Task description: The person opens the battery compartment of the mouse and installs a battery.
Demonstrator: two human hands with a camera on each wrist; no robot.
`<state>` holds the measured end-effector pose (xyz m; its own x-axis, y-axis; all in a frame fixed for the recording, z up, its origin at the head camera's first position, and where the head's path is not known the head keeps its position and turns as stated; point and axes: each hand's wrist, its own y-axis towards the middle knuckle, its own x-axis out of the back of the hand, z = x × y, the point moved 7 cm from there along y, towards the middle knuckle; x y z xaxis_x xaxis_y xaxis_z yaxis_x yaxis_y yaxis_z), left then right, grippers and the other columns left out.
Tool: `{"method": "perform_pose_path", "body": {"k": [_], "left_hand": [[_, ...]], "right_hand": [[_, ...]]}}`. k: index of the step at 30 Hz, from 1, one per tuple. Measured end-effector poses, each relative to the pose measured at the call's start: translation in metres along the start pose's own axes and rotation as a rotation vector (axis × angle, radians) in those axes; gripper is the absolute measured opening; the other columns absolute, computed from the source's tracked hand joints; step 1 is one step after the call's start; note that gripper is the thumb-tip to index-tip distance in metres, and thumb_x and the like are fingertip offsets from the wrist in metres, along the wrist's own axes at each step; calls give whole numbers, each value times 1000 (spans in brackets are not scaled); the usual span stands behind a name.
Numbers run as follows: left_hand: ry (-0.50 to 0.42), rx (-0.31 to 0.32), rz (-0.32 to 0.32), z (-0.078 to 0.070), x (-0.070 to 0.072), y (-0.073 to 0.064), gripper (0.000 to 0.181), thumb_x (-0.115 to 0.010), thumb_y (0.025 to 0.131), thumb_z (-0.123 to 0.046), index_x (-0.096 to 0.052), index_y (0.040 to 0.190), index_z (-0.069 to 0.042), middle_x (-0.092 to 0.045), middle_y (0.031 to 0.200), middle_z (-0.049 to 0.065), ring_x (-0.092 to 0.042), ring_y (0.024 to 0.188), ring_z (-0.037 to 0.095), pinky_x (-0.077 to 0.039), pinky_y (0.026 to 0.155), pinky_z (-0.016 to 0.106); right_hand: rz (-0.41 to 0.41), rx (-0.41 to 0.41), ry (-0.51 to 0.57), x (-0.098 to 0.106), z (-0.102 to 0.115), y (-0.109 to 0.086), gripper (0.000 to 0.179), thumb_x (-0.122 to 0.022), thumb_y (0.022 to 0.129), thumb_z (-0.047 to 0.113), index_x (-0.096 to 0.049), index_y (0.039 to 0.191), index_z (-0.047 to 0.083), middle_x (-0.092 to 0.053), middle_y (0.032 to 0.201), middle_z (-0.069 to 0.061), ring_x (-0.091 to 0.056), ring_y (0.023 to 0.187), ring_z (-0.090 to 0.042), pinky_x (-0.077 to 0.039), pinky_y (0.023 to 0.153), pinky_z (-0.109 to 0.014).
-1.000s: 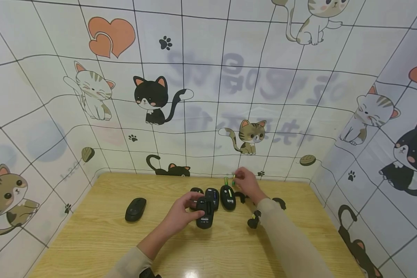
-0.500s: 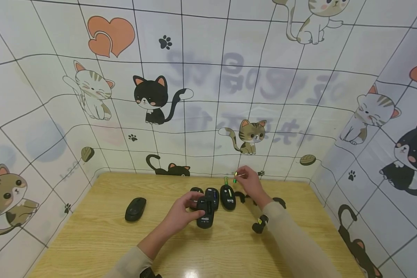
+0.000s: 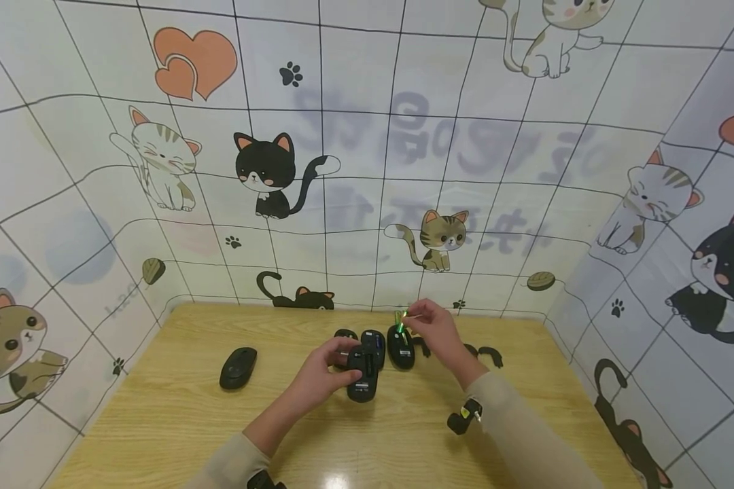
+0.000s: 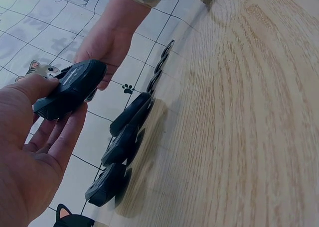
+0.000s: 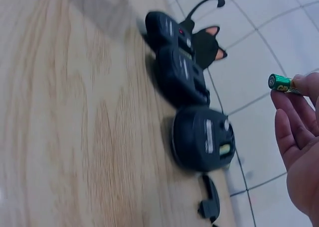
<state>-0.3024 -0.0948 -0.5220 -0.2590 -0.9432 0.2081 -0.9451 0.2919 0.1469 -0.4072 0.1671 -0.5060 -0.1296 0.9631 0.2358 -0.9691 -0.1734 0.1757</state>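
Note:
My left hand (image 3: pixel 321 380) holds a black computer mouse (image 3: pixel 362 384) between thumb and fingers, underside up, with a long slot showing in it. In the left wrist view this mouse (image 4: pixel 72 87) is raised above the table. A green battery (image 5: pixel 281 83) is pinched between the thumb and fingertips of my right hand (image 3: pixel 439 334), one end pointing outward. From the head view, that battery overlaps the far end of an upturned mouse (image 3: pixel 404 354), whose compartment shows a battery (image 5: pixel 225 149). Two more upturned black mice (image 5: pixel 169 30) (image 5: pixel 182 77) lie beside it in a row.
Alone on the left of the wooden table (image 3: pixel 159 421) lies another black mouse (image 3: pixel 238 369). Curved black covers (image 3: pixel 491 355) lie at the right, one of them near the right hand. A wall cloth printed with cats (image 3: pixel 355 156) rises behind the table's back edge.
My right hand first turns slightly, then shifts left with the battery, from beside the upturned mouse to over its far end. My left hand and its mouse stay almost still.

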Motion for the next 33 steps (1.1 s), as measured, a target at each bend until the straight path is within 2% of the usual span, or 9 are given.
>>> {"method": "perform_pose_path", "body": {"k": [3, 6, 10, 14, 19, 23, 27, 33], "left_hand": [[3, 0, -2, 0, 0, 0, 49, -88, 96, -11, -70, 141, -17, -69, 139, 10, -70, 114, 27, -60, 88, 36], [-4, 0, -2, -1, 0, 0, 50, -88, 96, -11, -70, 141, -18, -69, 140, 9, -71, 115, 27, -61, 88, 35], [-6, -3, -3, -1, 0, 0, 50, -89, 96, -12, -70, 142, -17, -68, 140, 10, -71, 115, 28, -60, 88, 34], [3, -4, -5, 0, 0, 0, 50, -88, 96, -12, -70, 142, -17, -68, 140, 10, -70, 115, 27, -60, 89, 34], [19, -6, -2, 0, 0, 0, 49, -88, 97, -13, -70, 142, -18, -69, 139, 9, -71, 115, 26, -59, 90, 36], [24, -6, 1, 0, 1, 0, 49, -88, 97, -14, -70, 142, -20, -69, 139, 7, -71, 114, 26, -58, 91, 38], [25, -10, 3, -1, 1, 0, 49, -88, 97, -14, -70, 142, -21, -69, 139, 6, -71, 114, 26, -58, 91, 38], [25, -13, 2, -2, 0, 0, 48, -87, 98, -14, -70, 142, -19, -69, 139, 8, -72, 115, 27, -59, 92, 37]], "right_hand": [[24, 10, 17, -5, 10, -5, 21, -82, 102, 12, -70, 115, 2, -78, 116, -16, -75, 108, -43, -64, 93, -57], [47, 23, 15, -9, 19, -9, 20, -82, 102, 13, -71, 115, 3, -78, 116, -15, -77, 103, -32, -65, 93, -54], [68, 36, 11, -13, 28, -15, 19, -82, 102, 14, -72, 115, 4, -79, 111, -9, -75, 93, -19, -65, 81, -39], [93, 62, 38, -19, 38, -23, 20, -82, 102, 10, -70, 117, 3, -78, 107, -9, -74, 91, -29, -63, 76, -35], [147, 85, 52, -29, 48, -33, 22, -81, 103, 10, -70, 120, 3, -77, 109, -12, -74, 100, -43, -65, 83, -43], [179, 79, 48, -35, 53, -39, 22, -82, 102, 12, -71, 119, 3, -77, 111, -12, -76, 100, -34, -66, 87, -46], [193, 84, 50, -40, 57, -44, 21, -83, 101, 10, -73, 118, 4, -76, 110, -12, -75, 96, -25, -66, 85, -44], [228, 136, 59, -50, 67, -52, 19, -81, 101, 6, -72, 117, 0, -76, 107, -14, -74, 91, -21, -63, 78, -32]]}}
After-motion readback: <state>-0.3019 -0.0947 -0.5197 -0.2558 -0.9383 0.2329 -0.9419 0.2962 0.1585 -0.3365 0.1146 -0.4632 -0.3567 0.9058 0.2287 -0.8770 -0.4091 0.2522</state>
